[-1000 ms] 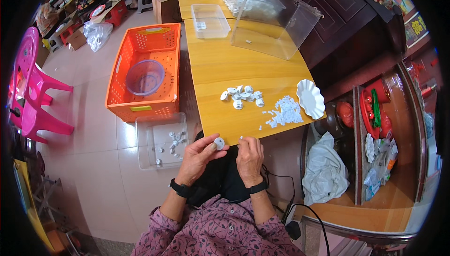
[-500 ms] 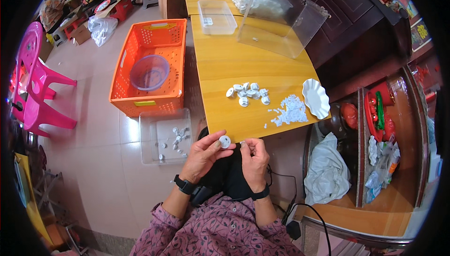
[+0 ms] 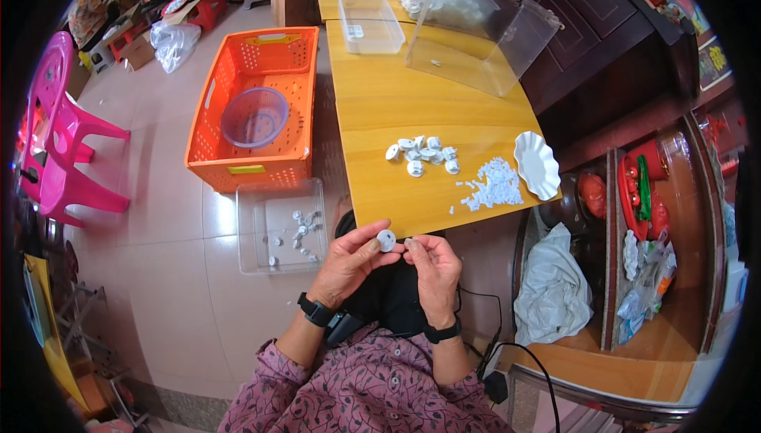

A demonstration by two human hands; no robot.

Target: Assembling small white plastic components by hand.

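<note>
1. Head view: the yellow table (image 3: 420, 100) is the landmark; parts nudged over its near edge could drop.
2. Clear bin (image 3: 258, 219), on the floor left of the table: anything knocked off that side could land among its white parts.
3. Left hand (image 3: 349, 261), by the table's near-left corner, clamped on a white disc (image 3: 386, 240); a loose pinch could let it slip.
4. Right hand (image 3: 436, 267), also before the near edge, thumb and finger together; I cannot tell what they hold. Poor alignment could make it miss the disc.
5. Fluted dish (image 3: 537, 165), at the table's right edge: an elbow bump could topple it.
6. Small white bits (image 3: 495, 186), toward the table's near-right corner: a brushing sleeve could scatter them.
</note>
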